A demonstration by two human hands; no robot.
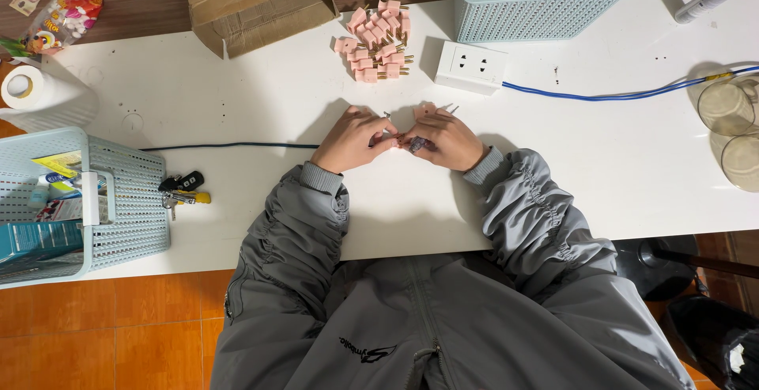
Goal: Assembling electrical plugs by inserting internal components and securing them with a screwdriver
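Fingers of both hands are pinched together at the middle of the white desk [237, 105], the left hand [350, 140] and the right hand [449, 141] meeting tip to tip on one small pink plug piece [424, 110], of which a pink corner and thin metal pins are seen just above the right fingers; what exactly lies between the tips is too small to be told. It is judged that the piece is best kept low over the desk and gripped by its pink body, with the pins left free, so that nothing is bent and nothing slips away. Just beyond the fingers a loose heap of pink plug pieces [378, 40] is laid, roughly twenty, though an exact count cannot be made because they overlap. More of them are held in one pale blue basket [538, 12] beyond and to the right of the fingers, uncounted. One white socket block [471, 66] with one blue cable [617, 93] is set between heap and basket. One cardboard box [253, 2] is seen beyond the left fingers. A second pale blue basket [118, 200] and one bunch of keys [183, 190] are seen far to the left, two clear glasses [731, 129] far to the right.
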